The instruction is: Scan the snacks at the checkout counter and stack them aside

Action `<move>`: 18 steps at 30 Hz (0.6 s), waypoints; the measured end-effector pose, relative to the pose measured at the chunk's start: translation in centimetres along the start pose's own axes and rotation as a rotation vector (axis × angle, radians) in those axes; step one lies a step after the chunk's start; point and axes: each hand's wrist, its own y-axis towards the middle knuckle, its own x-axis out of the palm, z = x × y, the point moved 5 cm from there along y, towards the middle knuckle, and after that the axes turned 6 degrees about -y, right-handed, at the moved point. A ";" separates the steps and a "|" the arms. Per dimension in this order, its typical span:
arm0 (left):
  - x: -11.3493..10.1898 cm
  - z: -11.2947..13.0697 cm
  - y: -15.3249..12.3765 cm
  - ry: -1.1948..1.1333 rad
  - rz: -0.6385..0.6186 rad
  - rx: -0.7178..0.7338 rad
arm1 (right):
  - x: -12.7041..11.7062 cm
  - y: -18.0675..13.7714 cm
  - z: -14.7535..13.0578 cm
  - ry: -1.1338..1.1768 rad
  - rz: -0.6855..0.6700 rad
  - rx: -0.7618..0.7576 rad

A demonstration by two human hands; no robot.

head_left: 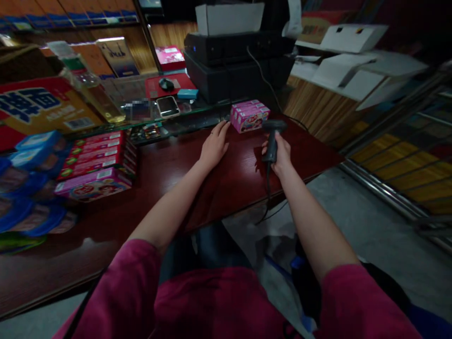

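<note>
My right hand [283, 153] is wrapped round the handle of a dark barcode scanner [271, 143], which it holds above the tabletop with the head up. A cable hangs from the scanner's handle past the table edge. My left hand [214, 143] lies flat with fingers stretched out on the dark red table [169, 188]. Its fingertips are close to a stack of pink and purple small boxes [250, 116]; whether they touch it I cannot tell. The scanner head is just right of that stack.
On the left are red boxes with a pink box [94, 184] in front, and blue-lidded tubs [28, 197]. Behind stand a bottle of yellow liquid [95, 94], a phone [167, 107], a mouse [165, 84] and a black machine [236, 70]. A metal rack [399, 193] is at right.
</note>
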 end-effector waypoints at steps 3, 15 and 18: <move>2.9 0.0 5.0 -0.039 0.050 0.030 | -1.3 1.3 0.0 0.074 0.097 -0.010; 6.1 1.6 8.5 0.128 0.080 -0.045 | -1.9 1.9 0.7 0.190 0.085 0.065; 5.0 0.8 6.3 0.077 0.046 -0.008 | -2.1 1.8 0.4 0.236 0.076 0.093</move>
